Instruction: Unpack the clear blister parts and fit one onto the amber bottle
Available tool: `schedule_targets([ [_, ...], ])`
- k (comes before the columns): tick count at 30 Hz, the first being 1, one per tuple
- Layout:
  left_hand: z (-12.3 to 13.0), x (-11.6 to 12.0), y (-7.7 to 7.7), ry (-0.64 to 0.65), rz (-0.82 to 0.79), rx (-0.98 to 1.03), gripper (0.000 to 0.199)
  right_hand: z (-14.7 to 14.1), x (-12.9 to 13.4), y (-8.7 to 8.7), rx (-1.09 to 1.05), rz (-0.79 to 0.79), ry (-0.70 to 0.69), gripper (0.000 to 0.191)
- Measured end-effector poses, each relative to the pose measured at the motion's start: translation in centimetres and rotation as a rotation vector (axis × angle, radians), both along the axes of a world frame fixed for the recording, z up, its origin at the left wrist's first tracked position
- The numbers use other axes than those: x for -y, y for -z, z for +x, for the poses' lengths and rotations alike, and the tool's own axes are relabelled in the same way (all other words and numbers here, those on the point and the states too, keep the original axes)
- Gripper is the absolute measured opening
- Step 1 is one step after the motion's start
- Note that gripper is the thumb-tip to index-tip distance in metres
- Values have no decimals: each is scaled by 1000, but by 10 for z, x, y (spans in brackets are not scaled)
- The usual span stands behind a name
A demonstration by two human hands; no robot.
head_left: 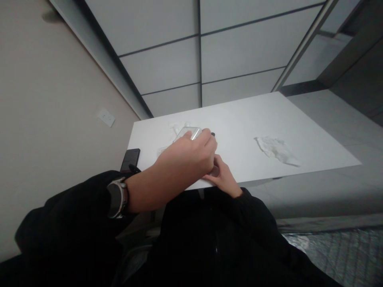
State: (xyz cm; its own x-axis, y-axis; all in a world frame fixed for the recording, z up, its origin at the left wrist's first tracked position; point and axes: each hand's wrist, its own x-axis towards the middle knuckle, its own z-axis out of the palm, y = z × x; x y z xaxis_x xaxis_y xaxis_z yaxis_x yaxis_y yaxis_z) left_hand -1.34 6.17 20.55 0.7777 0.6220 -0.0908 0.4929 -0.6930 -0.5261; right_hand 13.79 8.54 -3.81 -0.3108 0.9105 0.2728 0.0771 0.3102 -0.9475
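Note:
My left hand [194,149], with a watch on its wrist, is closed around a clear, shiny plastic case [195,132] above the white table [239,119]. A small dark tip [213,134] shows just beyond its fingers. Close by at the table's near edge, my right hand [223,175] has its fingers curled around a small, pale round object [214,171], partly covered by the fingers. Crumpled clear plastic [173,127] lies behind the case, and another clear piece [161,150] shows beside my left wrist.
A crumpled clear plastic wrapper [275,149] lies on the right part of the table. At the left edge is a black flat box [131,158]. A wall with a socket [107,117] stands at left, and panelled doors [167,71] rise behind the table.

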Motion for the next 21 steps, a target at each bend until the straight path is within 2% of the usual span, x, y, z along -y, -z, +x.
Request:
schedule_targets([
  [10, 9, 1, 5, 9, 28, -27, 25, -1, 3, -5, -5, -10, 25, 70],
  [21, 22, 9, 5, -26, 28, -76, 29, -2, 1, 9, 28, -13, 6, 76],
])
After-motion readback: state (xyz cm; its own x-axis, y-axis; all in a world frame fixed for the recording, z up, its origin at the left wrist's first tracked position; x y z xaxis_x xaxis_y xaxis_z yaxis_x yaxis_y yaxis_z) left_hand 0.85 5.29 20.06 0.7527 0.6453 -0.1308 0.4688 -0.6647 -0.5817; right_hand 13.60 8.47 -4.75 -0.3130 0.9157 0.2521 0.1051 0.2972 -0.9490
